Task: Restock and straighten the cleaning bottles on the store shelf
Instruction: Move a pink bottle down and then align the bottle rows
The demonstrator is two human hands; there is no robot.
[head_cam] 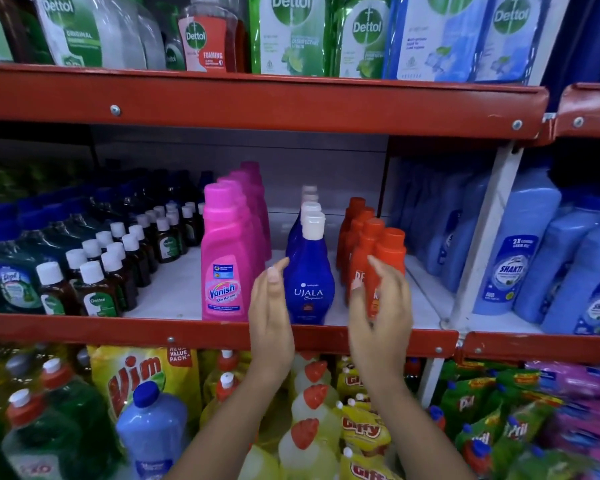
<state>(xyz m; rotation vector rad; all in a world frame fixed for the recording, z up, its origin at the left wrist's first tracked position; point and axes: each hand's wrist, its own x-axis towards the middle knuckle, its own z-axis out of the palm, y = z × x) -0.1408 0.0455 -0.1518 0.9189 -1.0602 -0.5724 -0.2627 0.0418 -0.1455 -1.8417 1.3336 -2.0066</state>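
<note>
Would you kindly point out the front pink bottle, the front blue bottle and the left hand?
Front pink bottle [225, 268]: head view, on its label.
Front blue bottle [309, 289]: head view, on its body.
Left hand [270, 317]: head view, on the palm.

1. We see a middle shelf [174, 292]: white deck, red front lip, holding rows that run front to back.
2. Far left on it: dark green bottles [13, 282] with blue caps.
3. Beside those: small brown Dettol bottles [97, 289], white caps, several rows.
4. Centre-left: a row of pink Vanish bottles [224, 258], front one at the lip.
5. Centre: a row of blue Ujala bottles [309, 268], white caps.
6. Just right of that: a row of orange-red bottles [390, 247].
7. Bare white deck shows between the rows.
8. Past the white upright [478, 237]: light blue Shakti bottles [520, 251] on the neighbouring deck.
</note>
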